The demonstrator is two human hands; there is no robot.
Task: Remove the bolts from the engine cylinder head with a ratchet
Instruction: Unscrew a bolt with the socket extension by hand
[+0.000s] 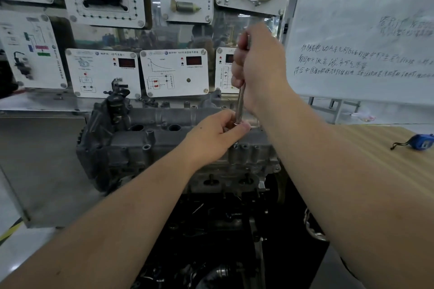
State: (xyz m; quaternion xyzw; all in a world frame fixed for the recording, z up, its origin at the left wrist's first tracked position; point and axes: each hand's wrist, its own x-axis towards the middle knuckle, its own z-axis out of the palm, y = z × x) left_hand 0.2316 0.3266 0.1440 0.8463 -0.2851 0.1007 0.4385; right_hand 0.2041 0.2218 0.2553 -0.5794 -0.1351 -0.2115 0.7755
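The grey engine cylinder head (178, 148) sits in the middle of the scene on top of a dark engine block, just in front of a wall of white training panels (175, 71). The right hand (260, 70) is wrapped firmly around the upper part of the ratchet (240, 103), whose shiny metal shaft stands nearly upright above the far right part of the head. The left hand (218, 137) reaches in from the near left and pinches the ratchet's lower end between thumb and curled fingers, right where the tool meets the casting. The bolt itself is hidden under those fingers, so whether the tool is seated on it cannot be told. To the right, a whiteboard (361, 30) with handwriting stands behind a wooden table (387, 171), and a blue tape measure (420, 142) lies on the table's far right.
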